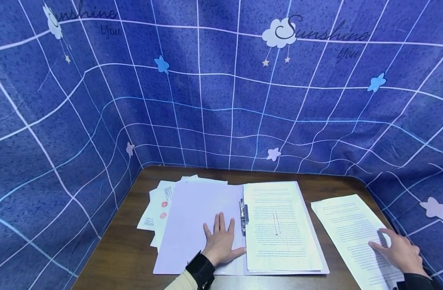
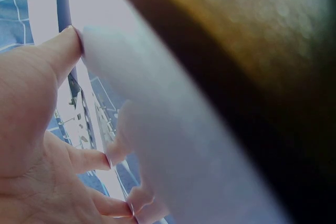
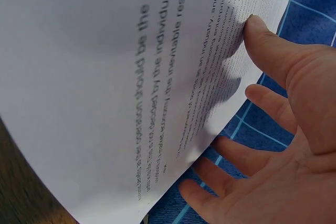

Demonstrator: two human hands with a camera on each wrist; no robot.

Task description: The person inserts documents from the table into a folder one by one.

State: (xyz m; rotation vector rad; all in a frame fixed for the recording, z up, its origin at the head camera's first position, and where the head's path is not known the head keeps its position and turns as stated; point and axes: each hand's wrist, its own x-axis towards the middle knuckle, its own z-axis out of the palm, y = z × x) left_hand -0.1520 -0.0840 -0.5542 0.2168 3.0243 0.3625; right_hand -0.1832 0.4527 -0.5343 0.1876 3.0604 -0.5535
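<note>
Loose sheets (image 1: 158, 219): partly hidden beneath the open folder (image 1: 192, 217).
Folder pages (image 1: 292, 219): print too small to read, head view.
Right-hand papers (image 1: 353, 233): cut off by the head view's bottom edge.
Left hand (image 1: 220, 245): cut off by its wrist view's left and bottom edges.
Right hand (image 1: 402, 251): cut off by its wrist view's right edge.
Brown area (image 2: 283, 87), left wrist view: too blurred to identify.

From here the folder (image 1: 192, 217) looks pale lilac, its printed sheets (image 1: 292, 225) white. The blue curtain (image 1: 218, 92) carries a starry, pale grid.
</note>
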